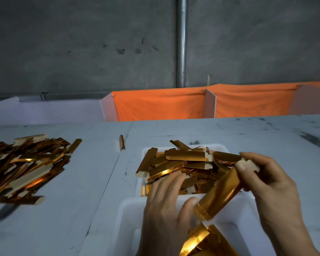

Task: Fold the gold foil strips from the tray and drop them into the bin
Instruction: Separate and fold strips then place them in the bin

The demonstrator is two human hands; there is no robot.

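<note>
Head view: right hand (272, 183) pinching one shiny gold foil strip (220, 193) by its pale notched end, left hand (166, 206) flat, fingers straight, thumb touching the strip's lower end. Beyond, heaped strips in a white bin (220, 147); near bench edge, white tray (126, 215); far left, loose pile (26, 163).

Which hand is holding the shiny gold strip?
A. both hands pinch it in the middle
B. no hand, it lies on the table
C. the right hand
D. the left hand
C: the right hand pinches the top end of the gold strip between thumb and fingers, while the left hand is spread open with only its thumb near the strip's lower end.
</note>
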